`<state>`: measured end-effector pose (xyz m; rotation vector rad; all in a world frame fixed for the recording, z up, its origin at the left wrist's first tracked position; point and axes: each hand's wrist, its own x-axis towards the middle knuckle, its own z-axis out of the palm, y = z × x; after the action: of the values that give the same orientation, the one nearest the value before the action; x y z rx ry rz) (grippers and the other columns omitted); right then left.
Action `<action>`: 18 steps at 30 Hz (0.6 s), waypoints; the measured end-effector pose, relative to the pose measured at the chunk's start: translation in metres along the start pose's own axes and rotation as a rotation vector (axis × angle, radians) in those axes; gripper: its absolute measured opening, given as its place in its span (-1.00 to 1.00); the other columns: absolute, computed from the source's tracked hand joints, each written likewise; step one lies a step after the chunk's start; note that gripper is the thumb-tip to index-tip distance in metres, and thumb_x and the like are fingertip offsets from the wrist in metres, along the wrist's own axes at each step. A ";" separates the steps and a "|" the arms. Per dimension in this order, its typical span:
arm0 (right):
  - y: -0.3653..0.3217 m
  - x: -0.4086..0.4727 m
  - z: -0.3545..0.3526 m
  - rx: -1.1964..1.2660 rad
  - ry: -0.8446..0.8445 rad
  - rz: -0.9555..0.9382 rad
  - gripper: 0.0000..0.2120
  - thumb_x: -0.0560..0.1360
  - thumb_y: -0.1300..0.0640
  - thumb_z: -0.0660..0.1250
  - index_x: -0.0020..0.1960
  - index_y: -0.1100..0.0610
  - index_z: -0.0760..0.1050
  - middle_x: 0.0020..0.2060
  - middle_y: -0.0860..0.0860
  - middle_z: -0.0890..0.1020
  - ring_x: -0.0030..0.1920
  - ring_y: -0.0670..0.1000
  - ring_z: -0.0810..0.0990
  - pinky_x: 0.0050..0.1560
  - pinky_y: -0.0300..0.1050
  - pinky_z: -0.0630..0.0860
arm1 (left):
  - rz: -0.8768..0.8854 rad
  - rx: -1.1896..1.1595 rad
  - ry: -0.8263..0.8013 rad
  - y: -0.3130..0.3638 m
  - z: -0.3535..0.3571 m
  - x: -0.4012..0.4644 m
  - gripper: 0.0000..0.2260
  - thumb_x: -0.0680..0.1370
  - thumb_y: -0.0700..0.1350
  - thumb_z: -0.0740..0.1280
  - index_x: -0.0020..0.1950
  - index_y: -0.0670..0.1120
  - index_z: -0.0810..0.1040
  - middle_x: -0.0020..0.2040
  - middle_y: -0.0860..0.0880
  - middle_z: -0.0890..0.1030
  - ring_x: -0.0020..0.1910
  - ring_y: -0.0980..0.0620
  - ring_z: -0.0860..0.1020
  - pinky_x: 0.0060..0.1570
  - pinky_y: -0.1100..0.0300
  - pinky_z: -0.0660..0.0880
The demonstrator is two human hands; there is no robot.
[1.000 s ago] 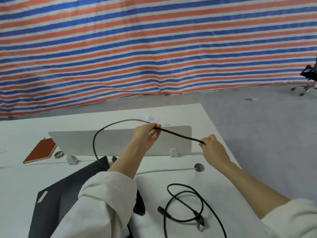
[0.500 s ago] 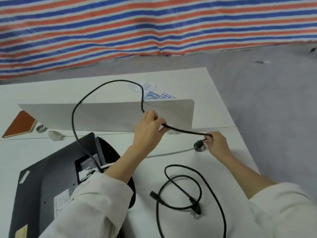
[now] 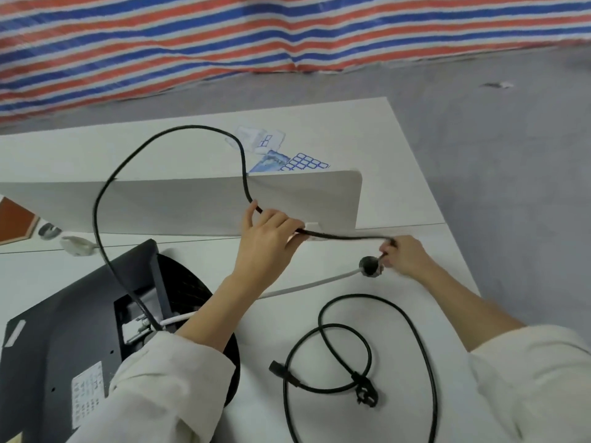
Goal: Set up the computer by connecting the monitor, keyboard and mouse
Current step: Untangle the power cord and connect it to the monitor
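Observation:
A black monitor (image 3: pixel 73 334) lies face down at the lower left of the white table (image 3: pixel 415 193), its round stand base beside it. A long black cable (image 3: pixel 102 199) rises from the monitor's port recess in a big loop. My left hand (image 3: pixel 265 241) grips this cable mid-length. My right hand (image 3: pixel 404 255) pinches the cable's far end, low over the table next to a round dark grommet (image 3: pixel 369 266). A white cable (image 3: pixel 307 284) runs from the monitor's ports to that grommet. A second black cable (image 3: pixel 345 356) lies coiled on the table near me.
A low white divider panel (image 3: pixel 192 203) stands across the table behind my hands. Printed papers (image 3: pixel 287 158) lie beyond it. A brown notebook (image 3: pixel 14 219) and small clips sit at the far left. The table's right edge drops to grey floor (image 3: pixel 511 187).
Both hands have come down from mid-air with the black cable. My right hand brought the cable's end down to the table beside the grommet. My head tilted downward.

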<state>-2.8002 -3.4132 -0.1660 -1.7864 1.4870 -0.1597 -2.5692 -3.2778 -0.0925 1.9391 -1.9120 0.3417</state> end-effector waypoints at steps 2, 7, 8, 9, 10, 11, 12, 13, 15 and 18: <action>0.013 -0.003 0.018 -0.281 -0.076 0.012 -0.79 0.52 0.27 0.18 -0.26 0.18 0.49 -0.17 0.18 0.54 -0.09 0.17 0.57 -0.24 -0.15 0.42 | 0.046 0.018 -0.013 0.001 0.005 0.000 -0.80 0.46 0.04 0.32 -0.15 -0.04 0.66 -0.27 0.05 0.59 -0.15 -0.01 0.59 0.28 -0.19 0.27; -0.003 -0.021 0.041 -0.231 -0.105 -0.282 -0.49 0.45 0.26 0.21 0.39 0.03 0.34 0.25 -0.04 0.45 0.26 0.03 0.40 0.29 -0.04 0.34 | 0.087 0.014 -0.087 -0.005 0.018 -0.004 -0.80 0.33 -0.10 0.55 -0.09 -0.06 0.67 -0.21 0.02 0.62 -0.11 -0.04 0.61 0.27 -0.24 0.28; -0.013 -0.027 0.042 -0.193 -0.150 -0.312 -0.47 0.45 0.26 0.22 0.40 0.01 0.31 0.25 -0.10 0.46 0.26 -0.01 0.42 0.34 -0.05 0.29 | 0.075 -0.002 -0.091 -0.003 0.019 -0.003 -0.77 0.34 -0.12 0.54 -0.03 -0.06 0.66 -0.15 0.01 0.62 -0.06 -0.05 0.60 0.27 -0.24 0.28; -0.025 -0.034 0.043 -0.191 -0.193 -0.347 -0.48 0.45 0.24 0.22 0.38 -0.03 0.32 0.22 -0.14 0.49 0.21 -0.05 0.46 0.32 -0.10 0.30 | 0.048 -0.026 -0.086 -0.001 0.020 -0.002 -0.74 0.36 -0.15 0.51 0.03 -0.06 0.64 -0.07 -0.01 0.62 0.01 -0.07 0.59 0.27 -0.24 0.28; -0.032 -0.039 0.045 -0.166 -0.226 -0.356 -0.53 0.46 0.22 0.22 0.34 -0.08 0.33 0.15 -0.17 0.53 0.12 -0.09 0.49 0.23 -0.22 0.34 | 0.012 -0.061 -0.069 0.001 0.019 0.000 -0.72 0.38 -0.17 0.47 0.07 -0.07 0.61 -0.01 -0.04 0.60 0.06 -0.10 0.57 0.26 -0.23 0.29; -0.040 -0.042 0.046 -0.077 -0.254 -0.346 -0.60 0.49 0.20 0.22 0.28 -0.08 0.37 0.08 -0.16 0.57 0.05 -0.12 0.51 0.08 -0.37 0.36 | -0.032 -0.090 -0.043 0.001 0.017 0.001 -0.71 0.39 -0.20 0.43 0.10 -0.08 0.60 0.03 -0.07 0.59 0.08 -0.13 0.55 0.25 -0.24 0.31; -0.045 -0.042 0.046 0.045 -0.241 -0.324 -0.70 0.51 0.18 0.24 0.21 -0.05 0.43 0.01 -0.13 0.58 0.01 -0.14 0.52 -0.05 -0.42 0.36 | -0.074 -0.100 -0.010 -0.001 0.015 0.002 -0.71 0.40 -0.23 0.41 0.11 -0.10 0.58 0.06 -0.10 0.57 0.09 -0.15 0.54 0.25 -0.24 0.32; -0.051 -0.043 0.046 0.192 -0.192 -0.320 -0.81 0.51 0.18 0.28 0.10 -0.01 0.48 -0.06 -0.09 0.59 -0.03 -0.14 0.53 -0.11 -0.42 0.37 | -0.111 -0.092 0.028 -0.004 0.013 0.001 -0.72 0.41 -0.26 0.40 0.11 -0.12 0.58 0.07 -0.12 0.56 0.10 -0.17 0.53 0.24 -0.25 0.34; -0.057 -0.039 0.041 0.457 -0.009 -0.318 -0.89 0.49 0.20 0.35 -0.12 0.00 0.49 -0.18 -0.03 0.59 -0.19 -0.16 0.54 -0.15 -0.36 0.41 | -0.169 -0.057 0.115 -0.015 0.006 0.000 -0.71 0.40 -0.29 0.36 0.11 -0.15 0.57 0.09 -0.17 0.55 0.08 -0.21 0.52 0.17 -0.22 0.39; -0.056 -0.036 0.031 0.514 0.276 -0.253 -0.91 0.48 0.17 0.36 -0.13 0.01 0.48 -0.19 -0.05 0.59 -0.34 -0.23 0.52 -0.26 -0.37 0.45 | -0.252 -0.001 0.193 -0.034 -0.007 -0.005 -0.68 0.40 -0.25 0.28 0.15 -0.17 0.54 0.15 -0.20 0.53 0.07 -0.25 0.50 0.07 -0.14 0.41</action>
<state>-2.7506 -3.3665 -0.1381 -1.5561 1.2452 -0.8662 -2.5348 -3.2706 -0.0919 2.0357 -1.5278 0.4345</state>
